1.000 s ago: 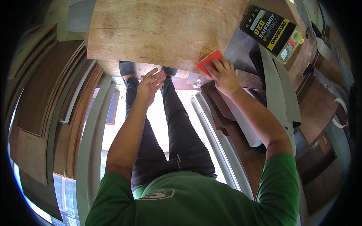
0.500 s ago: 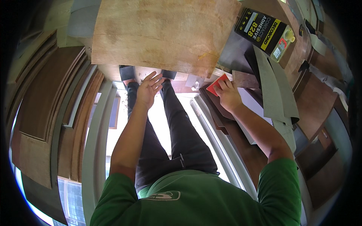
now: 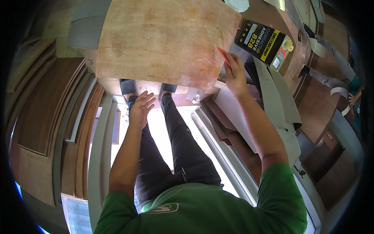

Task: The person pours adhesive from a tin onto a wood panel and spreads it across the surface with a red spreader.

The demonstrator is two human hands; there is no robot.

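Note:
My right hand (image 3: 235, 77) grips a flat red plastic spreader (image 3: 223, 55) between thumb and fingers. The spreader is tilted, and its tip is over or against the right edge of a light plywood board (image 3: 156, 43); I cannot tell whether they touch. A yellowish smear (image 3: 205, 70) marks the board near its lower right corner. My left hand (image 3: 141, 109) hangs below the board's near edge, palm up, with fingers apart and nothing in it. Right of the board lies a black and yellow adhesive can (image 3: 259, 42) with a pale cap.
Brown panels (image 3: 50, 105) lean in a stack on the left. Grey sheets (image 3: 274, 89) and dark brown boards (image 3: 222, 121) crowd the right side. At far right another person's hand (image 3: 353, 98) shows at the rim. A pale crumpled piece (image 3: 237, 4) lies beyond the board.
My right hand has moved up with the spreader, which has turned from face-on to nearly edge-on. My left hand is lower and further left, still open. The whole view has shifted slightly.

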